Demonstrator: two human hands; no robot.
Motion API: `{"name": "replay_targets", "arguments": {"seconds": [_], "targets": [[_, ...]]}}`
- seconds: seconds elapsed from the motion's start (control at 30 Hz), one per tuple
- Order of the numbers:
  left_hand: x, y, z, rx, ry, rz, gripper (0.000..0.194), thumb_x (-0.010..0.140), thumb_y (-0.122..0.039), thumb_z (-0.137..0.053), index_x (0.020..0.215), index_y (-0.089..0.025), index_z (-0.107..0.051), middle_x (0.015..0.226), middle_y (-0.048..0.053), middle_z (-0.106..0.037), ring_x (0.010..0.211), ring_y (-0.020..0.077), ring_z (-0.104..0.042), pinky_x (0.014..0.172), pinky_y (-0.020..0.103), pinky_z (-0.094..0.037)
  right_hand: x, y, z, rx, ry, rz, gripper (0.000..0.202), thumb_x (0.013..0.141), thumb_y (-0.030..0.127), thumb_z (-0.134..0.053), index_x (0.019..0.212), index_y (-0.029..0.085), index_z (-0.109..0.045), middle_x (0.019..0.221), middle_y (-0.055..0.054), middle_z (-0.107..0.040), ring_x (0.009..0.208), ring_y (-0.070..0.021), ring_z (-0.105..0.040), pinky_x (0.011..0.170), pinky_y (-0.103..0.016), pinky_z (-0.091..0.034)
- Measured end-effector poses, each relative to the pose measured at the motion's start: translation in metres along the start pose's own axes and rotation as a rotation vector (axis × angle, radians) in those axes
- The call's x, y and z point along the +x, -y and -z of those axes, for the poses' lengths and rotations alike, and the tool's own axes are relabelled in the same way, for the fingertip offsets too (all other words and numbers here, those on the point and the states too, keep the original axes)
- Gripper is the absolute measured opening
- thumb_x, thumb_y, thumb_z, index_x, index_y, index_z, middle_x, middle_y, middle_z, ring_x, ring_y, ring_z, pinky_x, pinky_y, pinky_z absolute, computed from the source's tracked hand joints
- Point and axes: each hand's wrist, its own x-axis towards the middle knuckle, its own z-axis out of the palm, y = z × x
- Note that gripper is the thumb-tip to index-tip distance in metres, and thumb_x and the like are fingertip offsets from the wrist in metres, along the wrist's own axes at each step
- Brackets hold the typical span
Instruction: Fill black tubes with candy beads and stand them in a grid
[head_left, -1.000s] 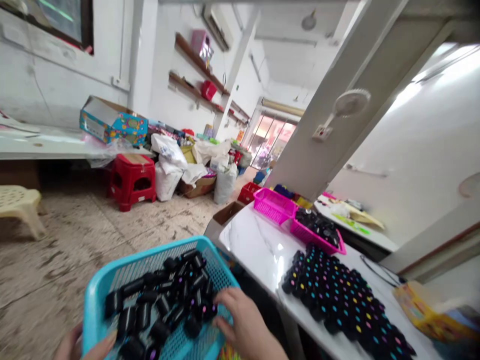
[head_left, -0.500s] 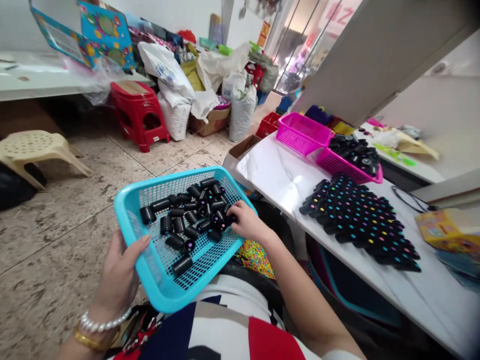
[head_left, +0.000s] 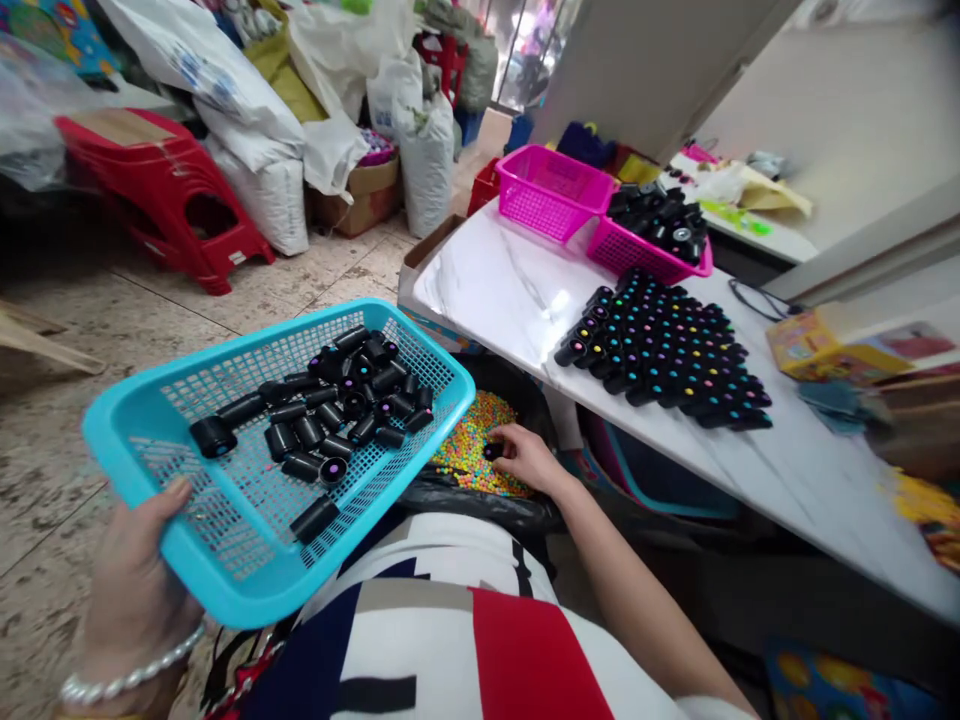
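Right hand (head_left: 523,459), black cylinder (head_left: 493,451) at fingertips, over colorful beads (head_left: 472,440)

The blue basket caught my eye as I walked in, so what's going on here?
The left hand holds the blue basket, which has loose black cylinders in it. The right hand pinches a black piece at some colourful beads. On the table, black tubes with coloured dots are packed together beside a heaped pink basket.
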Motion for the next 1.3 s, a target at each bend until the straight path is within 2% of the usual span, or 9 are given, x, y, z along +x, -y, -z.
{"name": "replay_targets", "arguments": {"seconds": [0.07, 0.27, 0.43, 0.57, 0.73, 0.9, 0.97, 1.13, 1.3], "targets": [[0.001, 0.0, -0.002, -0.015, 0.024, 0.011, 0.028, 0.077, -0.028, -0.07, 0.105, -0.027, -0.07, 0.106, -0.003, -0.069, 0.108, 0.0273, -0.059, 0.099, 0.049, -0.046, 0.008, -0.001, -0.002, -0.009, 0.057, -0.001, 0.037, 0.072, 0.015, -0.066, 0.109, 0.018, -0.067, 0.093, -0.004, -0.065, 0.072, -0.0139, -0.06, 0.071, -0.026, -0.048], [-0.004, -0.002, -0.008, -0.024, -0.014, 0.006, 0.022, 0.078, -0.025, -0.067, 0.1, -0.026, -0.071, 0.105, -0.004, -0.07, 0.109, 0.0277, -0.059, 0.1, 0.05, -0.045, 0.013, 0.001, 0.006, -0.101, 0.147, 0.041, 0.037, 0.078, 0.026, -0.071, 0.114, 0.024, -0.069, 0.107, -0.007, -0.067, 0.099, -0.0223, -0.063, 0.087, -0.03, -0.046], [-0.005, -0.002, -0.008, -0.009, -0.006, -0.021, 0.016, 0.08, -0.024, -0.065, 0.094, -0.024, -0.071, 0.111, -0.003, -0.069, 0.109, 0.0269, -0.059, 0.1, 0.052, -0.044, 0.015, 0.029, 0.005, -0.341, 0.108, 0.097, 0.041, 0.087, 0.021, -0.059, 0.129, 0.018, -0.058, 0.11, -0.011, -0.064, 0.102, -0.0226, -0.06, 0.088, -0.029, -0.046], [-0.006, -0.004, -0.008, -0.003, -0.011, -0.028, 0.021, 0.079, -0.023, -0.065, 0.1, -0.024, -0.071, 0.107, -0.005, -0.07, 0.11, 0.0276, -0.058, 0.099, 0.051, -0.046, 0.032, 0.056, -0.003, -0.386, 0.122, 0.193, 0.029, 0.089, 0.013, -0.051, 0.114, 0.016, -0.064, 0.105, -0.014, -0.065, 0.104, -0.0249, -0.058, 0.089, -0.033, -0.045], [-0.006, -0.006, -0.01, -0.015, 0.026, 0.039, 0.021, 0.078, -0.028, -0.069, 0.099, -0.026, -0.071, 0.108, -0.006, -0.07, 0.114, 0.0281, -0.056, 0.098, 0.047, -0.048, 0.034, 0.059, -0.004, -0.026, 0.183, 0.294, 0.035, 0.077, 0.006, -0.061, 0.109, 0.019, -0.069, 0.102, -0.008, -0.069, 0.1, -0.0221, -0.062, 0.093, -0.035, -0.046], [-0.008, -0.006, -0.01, -0.024, 0.011, 0.027, 0.022, 0.077, -0.028, -0.07, 0.099, -0.026, -0.07, 0.114, -0.005, -0.068, 0.119, 0.0281, -0.052, 0.098, 0.046, -0.048, 0.015, 0.041, 0.004, 0.72, 0.259, 0.113, 0.039, 0.072, 0.028, -0.074, 0.11, 0.02, -0.068, 0.098, -0.002, -0.071, 0.088, -0.0175, -0.066, 0.084, -0.032, -0.052], [-0.01, -0.008, -0.012, -0.017, 0.001, 0.041, 0.02, 0.076, -0.025, -0.069, 0.097, -0.025, -0.071, 0.116, -0.004, -0.067, 0.122, 0.0284, -0.05, 0.099, 0.047, -0.047, 0.009, 0.037, 0.005, 0.898, 0.252, 0.047, 0.043, 0.068, 0.031, -0.078, 0.108, 0.018, -0.068, 0.094, -0.002, -0.071, 0.085, -0.0167, -0.066, 0.082, -0.031, -0.053], [-0.013, -0.012, -0.018, 0.003, -0.023, 0.085, 0.023, 0.074, -0.02, -0.068, 0.096, -0.026, -0.071, 0.113, -0.006, -0.068, 0.122, 0.029, -0.05, 0.098, 0.049, -0.048, 0.004, 0.036, 0.006, 0.924, 0.176, -0.006, 0.042, 0.067, 0.027, -0.078, 0.106, 0.018, -0.066, 0.091, -0.001, -0.069, 0.079, -0.0141, -0.064, 0.078, -0.03, -0.053], [-0.004, -0.004, -0.006, 0.033, -0.016, 0.056, 0.032, 0.071, -0.031, -0.073, 0.103, -0.032, -0.071, 0.109, -0.008, -0.069, 0.114, 0.0311, -0.056, 0.095, 0.05, -0.051, -0.011, 0.044, 0.026, 0.69, -0.036, 0.039, 0.033, 0.072, 0.027, -0.075, 0.103, 0.018, -0.066, 0.097, -0.004, -0.069, 0.087, -0.0176, -0.065, 0.085, -0.034, -0.052]]}}
